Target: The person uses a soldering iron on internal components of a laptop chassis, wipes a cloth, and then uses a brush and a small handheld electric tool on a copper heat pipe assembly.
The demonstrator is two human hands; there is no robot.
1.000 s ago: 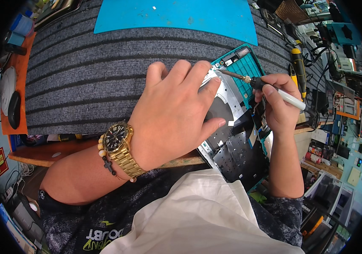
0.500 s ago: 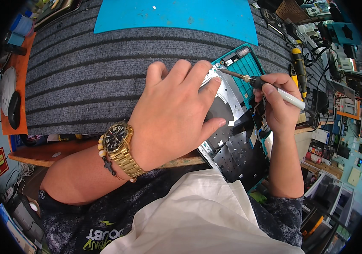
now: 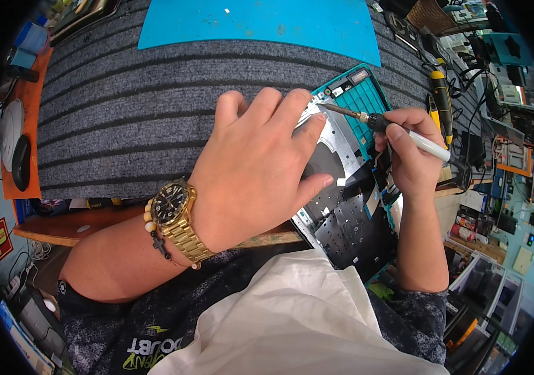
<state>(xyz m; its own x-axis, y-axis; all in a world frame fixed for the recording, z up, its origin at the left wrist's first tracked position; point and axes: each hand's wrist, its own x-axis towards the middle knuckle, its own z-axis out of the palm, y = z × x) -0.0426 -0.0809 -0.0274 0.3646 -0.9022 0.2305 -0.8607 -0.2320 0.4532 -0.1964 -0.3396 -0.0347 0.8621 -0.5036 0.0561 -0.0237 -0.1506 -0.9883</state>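
A laptop casing (image 3: pixel 357 234), teal and black with silver metal parts, lies tilted at the mat's near right edge. My left hand (image 3: pixel 261 156) reaches across its left side, bent fingertips bearing on the metal by the far corner and the thumb apart on the dark panel. This hand covers much of the casing's left edge. Pinched in my right hand (image 3: pixel 414 147) is a soldering iron (image 3: pixel 428 145) with a white handle and black collar. Its tip meets the silver hinge area (image 3: pixel 320 106) at the far corner, close to my left index finger.
A ribbed grey mat (image 3: pixel 123 119) covers the bench, with a blue sheet (image 3: pixel 254 25) at the back. Yellow-black hand tools (image 3: pixel 443 106) and cables stand to the right. On the left, a black computer mouse (image 3: pixel 22 164) rests on an orange board.
The soldering iron's tip has shifted very slightly at the hinge corner. Both hands and the casing stay almost exactly where they were.
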